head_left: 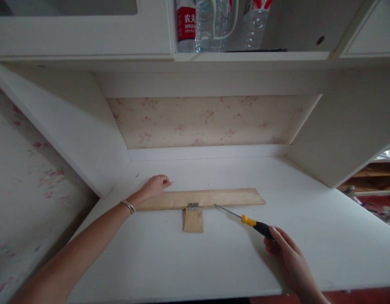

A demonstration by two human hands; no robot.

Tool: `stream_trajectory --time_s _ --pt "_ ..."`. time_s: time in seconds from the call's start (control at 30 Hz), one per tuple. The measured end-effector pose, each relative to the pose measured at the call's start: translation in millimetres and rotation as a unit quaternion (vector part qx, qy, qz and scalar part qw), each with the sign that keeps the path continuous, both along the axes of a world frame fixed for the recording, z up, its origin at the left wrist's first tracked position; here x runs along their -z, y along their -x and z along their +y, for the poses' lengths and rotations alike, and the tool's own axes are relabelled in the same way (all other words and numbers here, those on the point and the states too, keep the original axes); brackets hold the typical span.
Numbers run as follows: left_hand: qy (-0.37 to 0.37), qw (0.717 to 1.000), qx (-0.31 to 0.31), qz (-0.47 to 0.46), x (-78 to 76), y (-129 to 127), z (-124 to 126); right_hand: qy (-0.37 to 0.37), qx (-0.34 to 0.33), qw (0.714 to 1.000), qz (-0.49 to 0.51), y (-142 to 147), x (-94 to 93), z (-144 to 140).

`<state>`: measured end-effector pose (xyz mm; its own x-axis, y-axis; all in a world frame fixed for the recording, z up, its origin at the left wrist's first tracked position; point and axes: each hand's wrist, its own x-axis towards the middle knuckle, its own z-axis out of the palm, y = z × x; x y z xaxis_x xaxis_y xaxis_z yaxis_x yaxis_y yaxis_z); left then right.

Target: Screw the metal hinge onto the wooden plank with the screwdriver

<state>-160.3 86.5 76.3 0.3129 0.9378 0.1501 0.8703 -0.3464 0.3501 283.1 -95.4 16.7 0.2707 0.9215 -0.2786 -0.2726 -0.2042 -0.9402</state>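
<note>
A long wooden strip (214, 197) lies across the white desk (214, 253), joined by a small metal hinge (193, 207) to a short wooden piece (193, 221) in front of it. My left hand (153, 185) rests at the strip's left end, its fingers pinching a tiny thin item, perhaps a screw. My right hand (288, 253) grips the yellow-and-black handle of a screwdriver (245, 219), whose tip sits at the strip's front edge, right of the hinge.
White cabinet walls flank the desk recess on both sides, with floral wallpaper (207, 120) behind. A shelf above holds plastic water bottles (210, 25). A floral-covered surface (27, 185) lies at the left.
</note>
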Motion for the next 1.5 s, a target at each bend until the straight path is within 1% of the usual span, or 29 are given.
stream_trajectory --time_s 0.07,0.17,0.23,0.3,0.4,0.53,0.67,0.77,0.83,0.93,1.03,1.1,1.2,1.23,1.27,1.3,1.33,1.4,1.43,1.47,1.5 --pt "-0.026 0.997 -0.077 0.011 5.6 31 6 0.004 0.008 1.0 0.001 0 0.7 1" --pt "-0.032 0.977 -0.21 0.037 15.3 74 12 0.015 0.02 1.0 0.0 -1 2.6 3" --pt "-0.024 0.962 -0.266 0.049 22.9 95 14 0.023 0.03 0.999 -0.002 -1 3.4 4" --pt "-0.014 0.953 -0.297 0.06 30.7 109 17 0.027 0.041 0.999 0.0 1 3.1 5" --pt "-0.002 0.943 -0.324 0.069 41.0 120 22 0.029 0.06 0.998 0.004 4 2.0 7" --pt "0.005 0.94 -0.334 0.066 48.6 125 31 0.04 0.074 0.996 0.002 4 4.4 8" --pt "0.01 0.932 -0.358 0.053 50.8 129 36 0.048 0.072 0.996 0.006 3 7.8 9" --pt "0.014 0.924 -0.381 0.042 51.5 131 37 0.048 0.069 0.996 0.005 4 6.3 10" --pt "0.013 0.923 -0.382 0.036 51.8 132 37 0.044 0.069 0.997 0.006 6 3.8 9" --pt "-0.012 0.925 -0.379 0.015 50.5 132 34 0.023 0.074 0.997 0.019 8 0.3 8" --pt "-0.038 0.92 -0.39 -0.024 44.8 124 24 -0.018 0.124 0.991 0.052 12 -3.3 9" --pt "-0.049 0.919 -0.386 -0.066 38.2 112 10 -0.045 0.164 0.982 0.076 16 -8.0 14" --pt "-0.082 0.931 -0.325 -0.143 27.5 80 -24 -0.085 0.199 0.974 0.069 31 -22.5 30" --pt "-0.087 0.935 -0.302 -0.167 25.0 67 -38 -0.097 0.225 0.968 0.049 39 -29.5 37" --pt "-0.076 0.935 -0.291 -0.188 23.5 52 -52 -0.109 0.246 0.963 0.034 47 -37.6 44" --pt "-0.05 0.936 -0.278 -0.212 23.3 38 -66 -0.122 0.243 0.962 0.027 57 -46.5 51" --pt "-0.012 0.938 -0.257 -0.233 24.2 23 -79 -0.135 0.227 0.964 0.039 67 -56.0 58" --pt "0.085 0.939 -0.198 -0.27 28.9 -5 -102 -0.164 0.199 0.964 0.072 89 -75.6 71" --pt "0.133 0.934 -0.167 -0.286 31.9 -19 -112 -0.177 0.181 0.964 0.086 100 -85.3 76" --pt "0.174 0.926 -0.146 -0.303 34.8 -31 -119 -0.188 0.147 0.967 0.09 110 -94.7 81" --pt "0.211 0.913 -0.136 -0.322 37.4 -42 -124 -0.21 0.115 0.967 0.09 120 -103.6 85"
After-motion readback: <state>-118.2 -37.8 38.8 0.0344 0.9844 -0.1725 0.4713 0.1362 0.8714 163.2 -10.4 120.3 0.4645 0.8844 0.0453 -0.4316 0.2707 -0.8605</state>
